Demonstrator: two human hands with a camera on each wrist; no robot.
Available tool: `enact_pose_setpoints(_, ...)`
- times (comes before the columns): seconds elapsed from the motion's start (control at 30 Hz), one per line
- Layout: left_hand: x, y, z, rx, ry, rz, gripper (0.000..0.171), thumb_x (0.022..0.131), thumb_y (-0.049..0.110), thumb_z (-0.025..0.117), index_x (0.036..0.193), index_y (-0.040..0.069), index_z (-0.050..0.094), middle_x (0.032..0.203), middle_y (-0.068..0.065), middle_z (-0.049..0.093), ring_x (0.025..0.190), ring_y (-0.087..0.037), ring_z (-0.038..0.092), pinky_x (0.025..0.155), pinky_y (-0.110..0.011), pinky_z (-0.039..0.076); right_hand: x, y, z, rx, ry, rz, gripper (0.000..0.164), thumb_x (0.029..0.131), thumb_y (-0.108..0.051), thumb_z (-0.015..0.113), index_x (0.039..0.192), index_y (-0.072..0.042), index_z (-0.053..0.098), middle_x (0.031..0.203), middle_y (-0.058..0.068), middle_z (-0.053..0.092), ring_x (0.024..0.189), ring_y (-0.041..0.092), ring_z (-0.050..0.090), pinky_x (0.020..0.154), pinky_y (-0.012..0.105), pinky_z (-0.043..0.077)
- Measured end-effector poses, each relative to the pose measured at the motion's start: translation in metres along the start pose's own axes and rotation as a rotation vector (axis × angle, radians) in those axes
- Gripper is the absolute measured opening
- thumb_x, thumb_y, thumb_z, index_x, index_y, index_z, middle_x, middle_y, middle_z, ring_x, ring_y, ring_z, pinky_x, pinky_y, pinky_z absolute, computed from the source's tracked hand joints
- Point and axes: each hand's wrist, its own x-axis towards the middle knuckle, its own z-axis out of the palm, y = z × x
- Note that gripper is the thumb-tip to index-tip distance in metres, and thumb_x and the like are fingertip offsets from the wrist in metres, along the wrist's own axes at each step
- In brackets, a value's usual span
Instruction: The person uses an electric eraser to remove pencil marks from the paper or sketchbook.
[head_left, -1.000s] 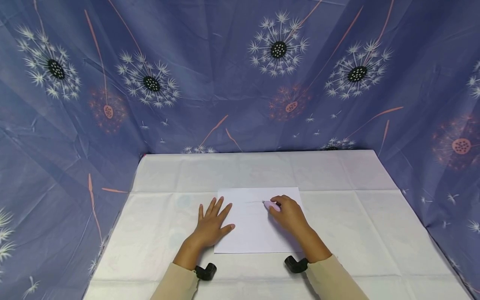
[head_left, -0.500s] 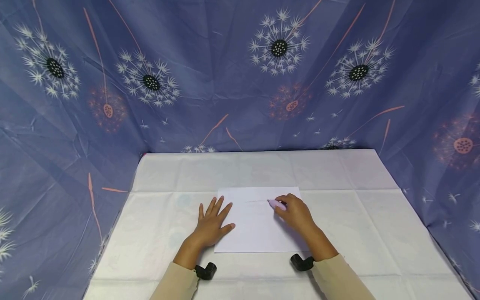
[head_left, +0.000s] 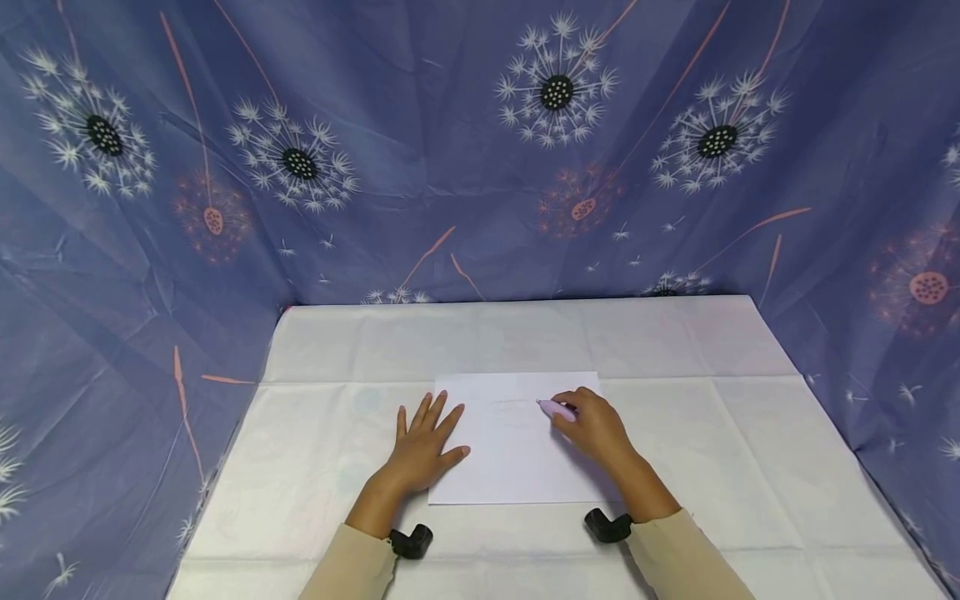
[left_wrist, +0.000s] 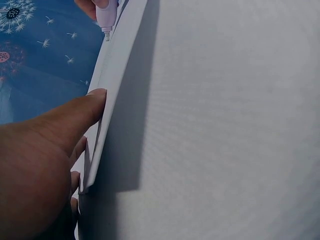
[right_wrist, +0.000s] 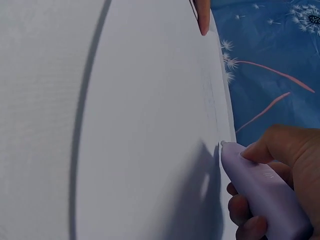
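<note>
A sheet of white paper (head_left: 495, 467) lies on the white-covered table. My left hand (head_left: 420, 454) rests on its left side, fingers spread and straight; in the left wrist view the thumb (left_wrist: 80, 112) lies along the paper. My right hand (head_left: 596, 425) grips a thick lilac pen-shaped tool (right_wrist: 265, 192) with a narrow stepped tip, thumb on top and fingers curled beneath. The tip is at the upper right part of the paper, by a faint grey line (head_left: 512, 402). Faint marks also show beside the tip in the right wrist view. The palm hides part of the tool in the head view.
A white cloth (head_left: 330, 350) with fold creases covers the table. Blue fabric (head_left: 427, 150) with a dandelion print hangs behind it and along both sides. Black wrist mounts (head_left: 412, 543) sit at the beige sleeves (head_left: 352, 567).
My right hand has moved a little to the right along the faint line with the lilac tool, most of it in the first half second. The left hand stays in place.
</note>
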Motion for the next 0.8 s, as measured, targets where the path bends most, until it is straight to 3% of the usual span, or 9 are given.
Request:
enact_pose_setpoints(0.2, 0.0001, -0.0009, 0.0002, -0.012, 0.015, 0.020, 0.069, 0.100, 0.044, 0.058, 0.157, 0.014, 0.037, 0.169, -0.020, 0.018, 0.156, -0.045, 0.008, 0.116, -0.075, -0.005, -0.0010, -0.0015, 0.0012, 0.008, -0.007, -0.016, 0.026, 0.084, -0.018, 0.077, 0.109, -0.011, 0.077, 0.087, 0.003, 0.067, 0.068, 0.013, 0.050, 0.064, 0.029, 0.041)
enact_pose_setpoints(0.5, 0.0006, 0.0024, -0.0026, 0.025, -0.036, -0.032, 0.069, 0.101, 0.049, 0.055, 0.159, 0.019, 0.034, 0.171, -0.014, 0.014, 0.159, -0.040, 0.004, 0.119, -0.073, -0.004, 0.0030, -0.0042, 0.0050, 0.009, 0.012, -0.034, 0.027, 0.084, -0.015, 0.076, 0.110, -0.010, 0.077, 0.085, 0.004, 0.066, 0.068, 0.014, 0.049, 0.063, 0.030, 0.040)
enact_pose_setpoints(0.8, 0.0005, 0.0041, -0.0036, 0.026, -0.028, -0.033, 0.069, 0.100, 0.048, 0.057, 0.159, 0.018, 0.036, 0.171, -0.014, 0.015, 0.159, -0.040, 0.005, 0.119, -0.073, -0.003, 0.0060, -0.0042, 0.0079, 0.003, 0.007, -0.036, 0.027, 0.084, -0.017, 0.076, 0.110, -0.010, 0.077, 0.088, 0.004, 0.067, 0.068, 0.013, 0.050, 0.062, 0.029, 0.041)
